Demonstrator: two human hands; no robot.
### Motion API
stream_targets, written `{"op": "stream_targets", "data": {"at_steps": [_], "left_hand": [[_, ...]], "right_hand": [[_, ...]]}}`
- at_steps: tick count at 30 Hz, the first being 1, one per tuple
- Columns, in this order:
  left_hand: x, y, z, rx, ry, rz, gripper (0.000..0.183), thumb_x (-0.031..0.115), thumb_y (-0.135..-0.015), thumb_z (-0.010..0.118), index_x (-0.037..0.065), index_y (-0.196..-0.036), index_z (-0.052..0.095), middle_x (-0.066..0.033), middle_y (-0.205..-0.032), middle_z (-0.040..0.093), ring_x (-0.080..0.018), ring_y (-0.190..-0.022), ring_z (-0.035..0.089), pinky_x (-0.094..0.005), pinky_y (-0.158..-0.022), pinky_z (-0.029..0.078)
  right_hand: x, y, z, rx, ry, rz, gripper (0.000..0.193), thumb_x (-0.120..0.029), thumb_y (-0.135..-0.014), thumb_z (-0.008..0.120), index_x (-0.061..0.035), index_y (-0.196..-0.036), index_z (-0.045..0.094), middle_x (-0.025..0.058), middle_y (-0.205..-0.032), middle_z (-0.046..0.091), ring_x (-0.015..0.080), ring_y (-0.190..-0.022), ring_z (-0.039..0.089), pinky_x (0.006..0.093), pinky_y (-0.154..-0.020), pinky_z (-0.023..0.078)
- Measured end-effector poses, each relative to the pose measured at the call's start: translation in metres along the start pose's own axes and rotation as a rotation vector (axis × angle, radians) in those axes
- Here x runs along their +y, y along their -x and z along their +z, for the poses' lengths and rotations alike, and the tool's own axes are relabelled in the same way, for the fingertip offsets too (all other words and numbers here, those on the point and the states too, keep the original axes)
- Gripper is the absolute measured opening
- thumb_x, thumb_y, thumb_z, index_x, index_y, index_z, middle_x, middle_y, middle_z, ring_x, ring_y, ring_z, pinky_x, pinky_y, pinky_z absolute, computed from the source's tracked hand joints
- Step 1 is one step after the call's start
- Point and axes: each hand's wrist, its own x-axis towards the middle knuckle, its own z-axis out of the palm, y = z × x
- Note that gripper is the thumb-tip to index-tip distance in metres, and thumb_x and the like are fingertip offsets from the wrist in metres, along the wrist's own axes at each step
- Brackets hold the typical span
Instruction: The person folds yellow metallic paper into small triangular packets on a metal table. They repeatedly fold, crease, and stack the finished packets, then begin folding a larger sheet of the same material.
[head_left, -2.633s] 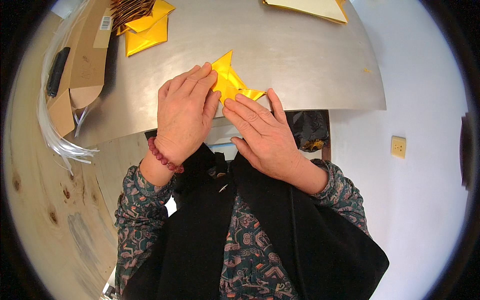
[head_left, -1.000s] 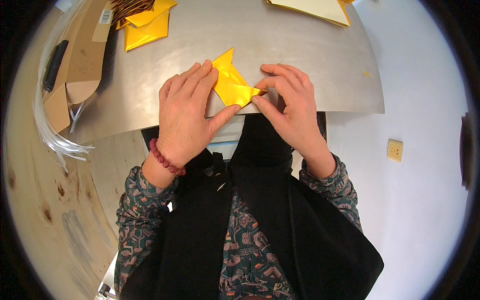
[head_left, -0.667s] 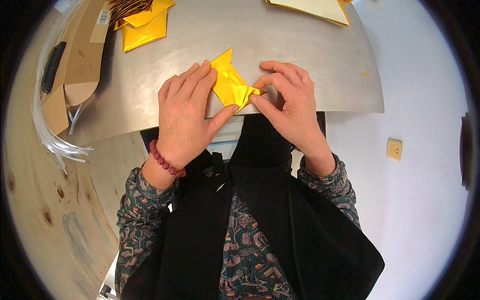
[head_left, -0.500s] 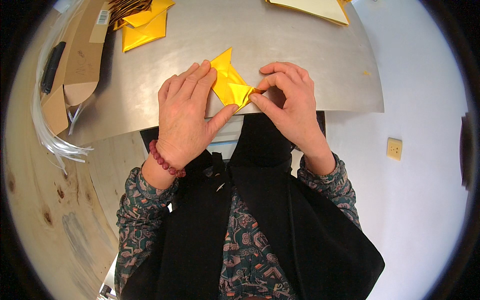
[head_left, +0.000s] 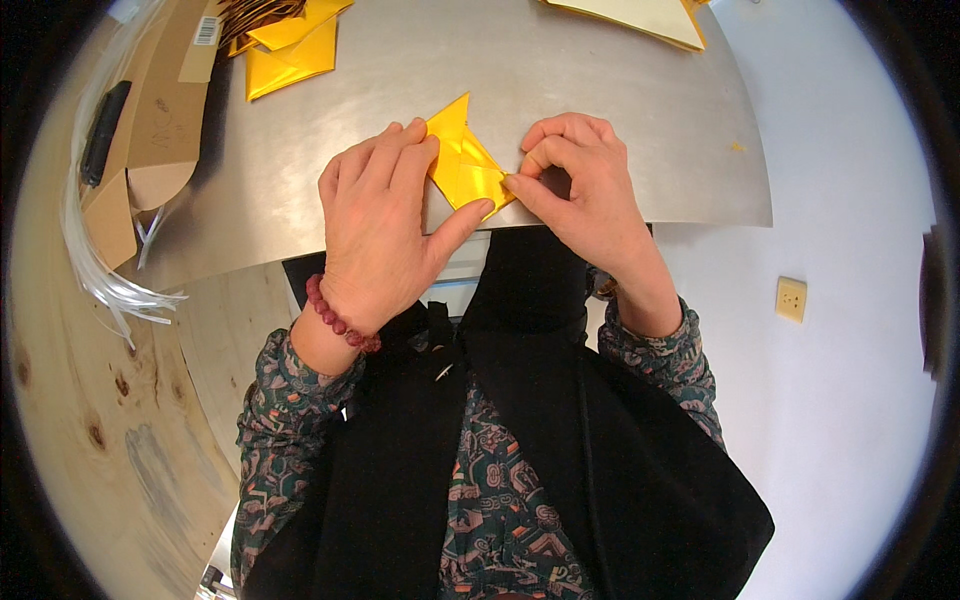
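A shiny gold sheet of folded paper [head_left: 468, 165] lies on the metal tabletop near its front edge, with one pointed corner facing away from me. My left hand [head_left: 375, 215] rests flat along the paper's left side, fingers stretched and thumb spread to its lower edge. It presses the paper down without gripping. At the right corner, my right hand [head_left: 580, 175] pinches the paper between thumb and curled index finger. The pinched corner is partly hidden by those fingertips.
Folded gold papers [head_left: 292, 65] are piled at the far left, beside an open cardboard box [head_left: 165, 125]. A black marker-like object [head_left: 105, 133] and white plastic strands [head_left: 85, 240] hang by the box. A stack of pale sheets [head_left: 640, 22] lies at the far right of the metal table [head_left: 680, 140].
The right corner of the gold paper, raised and creased before, now lies flatter under my right fingertips. Both hands and the paper have shifted slightly to the right.
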Motion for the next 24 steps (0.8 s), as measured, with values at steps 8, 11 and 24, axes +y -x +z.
{"op": "stream_targets", "data": {"at_steps": [8, 11, 24], "left_hand": [[0.003, -0.001, 0.002, -0.001, -0.041, -0.017, 0.065, 0.05, -0.087, 0.085, 0.005, -0.13, 0.066, -0.0127, -0.141, 0.064, -0.0331, -0.128, 0.057, -0.0488, -0.111, 0.039], [0.002, -0.001, 0.004, -0.005, -0.051, -0.018, 0.065, 0.05, -0.087, 0.085, 0.004, -0.13, 0.066, -0.0126, -0.141, 0.064, -0.0335, -0.129, 0.057, -0.0492, -0.111, 0.038], [-0.002, 0.003, 0.006, 0.005, -0.026, -0.02, 0.067, 0.042, -0.086, 0.087, 0.004, -0.135, 0.063, -0.0141, -0.146, 0.061, -0.0359, -0.134, 0.055, -0.0514, -0.115, 0.036]], "right_hand": [[0.0, 0.0, -0.001, -0.036, -0.023, 0.051, 0.019, -0.021, -0.085, 0.083, -0.0081, -0.079, 0.07, 0.0048, -0.109, 0.074, 0.0314, -0.115, 0.063, 0.0472, -0.106, 0.041], [0.001, -0.001, 0.0, -0.042, -0.035, 0.053, 0.02, -0.021, -0.085, 0.083, -0.0081, -0.078, 0.07, 0.0049, -0.109, 0.074, 0.0315, -0.115, 0.063, 0.0472, -0.105, 0.042], [-0.011, 0.009, -0.006, 0.0, 0.002, 0.012, 0.033, -0.023, -0.082, 0.089, -0.0096, -0.107, 0.073, 0.0072, -0.132, 0.069, 0.0305, -0.128, 0.059, 0.0432, -0.108, 0.046]]}}
